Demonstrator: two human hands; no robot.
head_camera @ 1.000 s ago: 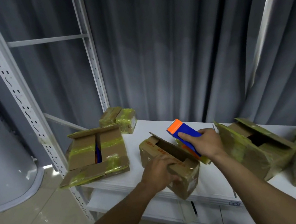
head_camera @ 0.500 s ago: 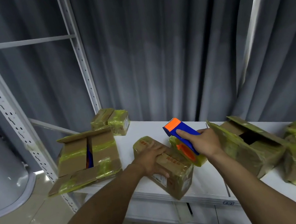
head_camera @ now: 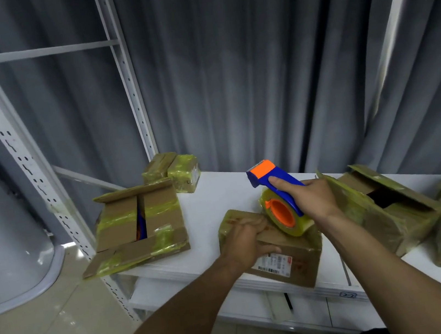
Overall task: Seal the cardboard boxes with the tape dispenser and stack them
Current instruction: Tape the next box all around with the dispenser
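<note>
- Step in hand, as I judge it: sealing the small cardboard box (head_camera: 290, 265) at lower centre of the frame. I can see no fresh strip across its top seam.
- My left hand (head_camera: 244, 245) presses on the box top, fingers slightly bent over the closed flaps.
- My right hand (head_camera: 315, 199) is clamped round the blue handle of the tape dispenser (head_camera: 274, 187), index finger laid along its top.
- The tape roll (head_camera: 299, 226) hangs at the box's far right edge, just beside my left fingertips. Whether it touches the box I cannot tell.
- Next move: plant the tape end on the box, then draw the dispenser along the seam, keeping my left fingers out of its path.
</note>
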